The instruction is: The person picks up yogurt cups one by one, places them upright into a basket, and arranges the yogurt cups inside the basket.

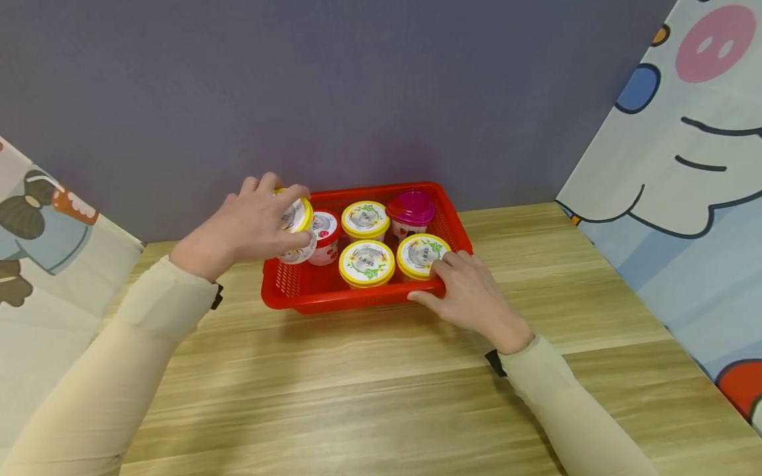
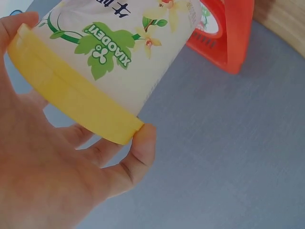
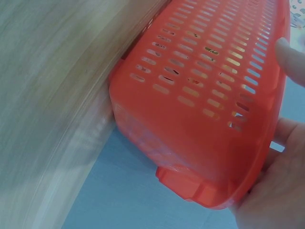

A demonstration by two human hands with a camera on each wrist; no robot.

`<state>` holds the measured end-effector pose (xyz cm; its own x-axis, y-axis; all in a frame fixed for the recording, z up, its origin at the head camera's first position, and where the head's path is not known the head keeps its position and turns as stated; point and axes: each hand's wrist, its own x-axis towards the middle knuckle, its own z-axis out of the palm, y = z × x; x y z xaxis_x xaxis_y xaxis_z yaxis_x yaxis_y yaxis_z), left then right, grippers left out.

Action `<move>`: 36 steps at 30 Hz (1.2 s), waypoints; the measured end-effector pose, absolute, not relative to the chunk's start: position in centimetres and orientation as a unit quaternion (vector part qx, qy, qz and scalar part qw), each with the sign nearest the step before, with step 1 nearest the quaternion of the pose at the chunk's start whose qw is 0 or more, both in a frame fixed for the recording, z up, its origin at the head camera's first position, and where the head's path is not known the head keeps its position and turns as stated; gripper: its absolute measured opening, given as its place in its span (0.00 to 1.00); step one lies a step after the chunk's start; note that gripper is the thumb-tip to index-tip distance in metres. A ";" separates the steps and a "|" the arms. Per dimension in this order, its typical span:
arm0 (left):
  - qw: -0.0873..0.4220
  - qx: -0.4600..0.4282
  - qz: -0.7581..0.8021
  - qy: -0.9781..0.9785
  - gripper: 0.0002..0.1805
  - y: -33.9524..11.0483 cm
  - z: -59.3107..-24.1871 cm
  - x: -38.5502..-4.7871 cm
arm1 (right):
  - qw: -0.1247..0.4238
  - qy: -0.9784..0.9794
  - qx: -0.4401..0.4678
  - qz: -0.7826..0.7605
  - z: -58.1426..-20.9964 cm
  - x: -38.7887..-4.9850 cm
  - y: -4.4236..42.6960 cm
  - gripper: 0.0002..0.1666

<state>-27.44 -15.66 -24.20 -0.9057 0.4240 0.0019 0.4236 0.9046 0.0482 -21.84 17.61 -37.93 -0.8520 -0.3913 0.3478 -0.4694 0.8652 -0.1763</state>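
A white paper tub with a yellow lid is in my left hand, above the left end of the red plastic basket. Thumb and fingers pinch it round the lid's rim; the left wrist view shows green leaves and flowers on its printed side. My right hand grips the basket's rim at the front right corner, fingers inside and thumb outside. Inside stand several more tubs: yellow-lidded ones, a red-lidded one and one with a magenta lid. A pale round top is partly covered by my left thumb.
The basket stands on a wood-grain table, close to a grey upright panel behind it. Cartoon-printed panels flank the table at left and right.
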 end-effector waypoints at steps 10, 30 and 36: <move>0.014 0.242 0.011 0.970 0.36 -14.7 -26.0 -27.2 | 0.153 -0.953 0.227 0.130 -38.0 -21.9 17.7 0.31; 0.053 0.274 -0.012 0.960 0.37 -13.9 -29.7 -27.8 | 0.158 -0.952 0.227 0.129 -38.0 -21.9 17.6 0.31; 0.079 0.270 -0.007 0.960 0.38 -13.7 -30.5 -27.9 | 0.153 -0.954 0.224 0.129 -38.0 -21.9 17.6 0.31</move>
<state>-27.89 -13.73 -30.51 -0.8423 0.5163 -0.1544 0.5184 0.8546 0.0298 -21.87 17.56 -37.97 -0.8526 -0.3884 0.3495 -0.4673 0.8661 -0.1775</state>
